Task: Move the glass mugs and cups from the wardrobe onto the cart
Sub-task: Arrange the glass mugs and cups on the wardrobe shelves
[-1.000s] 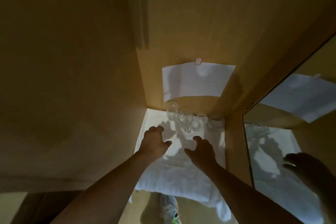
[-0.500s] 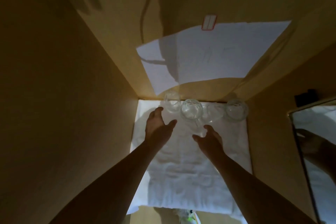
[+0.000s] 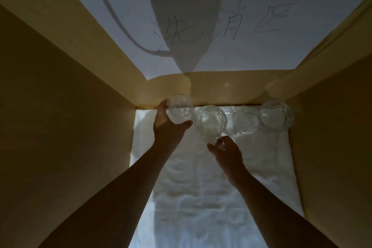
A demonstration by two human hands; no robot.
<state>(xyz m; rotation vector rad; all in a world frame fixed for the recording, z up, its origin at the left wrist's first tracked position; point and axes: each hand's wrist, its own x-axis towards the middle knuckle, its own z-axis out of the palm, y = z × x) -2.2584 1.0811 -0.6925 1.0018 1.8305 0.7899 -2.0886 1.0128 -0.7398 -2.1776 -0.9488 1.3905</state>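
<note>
Several clear glasses stand in a row at the back of the wardrobe shelf on a white towel (image 3: 251,169). My left hand (image 3: 168,127) wraps fingers and thumb around the leftmost glass cup (image 3: 180,107). My right hand (image 3: 228,152) pinches the handle of the glass mug (image 3: 210,122) beside it. A smaller glass cup (image 3: 245,122) and a ribbed glass mug (image 3: 275,116) stand untouched to the right. The cart is out of view.
Wooden side walls (image 3: 60,137) close in the shelf on the left and right. A white paper sheet (image 3: 261,16) with handwriting hangs on the back wall above the glasses. The space is dim.
Both hands have reached further in to the row. The left hand has closed around the leftmost cup and the right hand has taken the mug's handle. The camera has moved closer.
</note>
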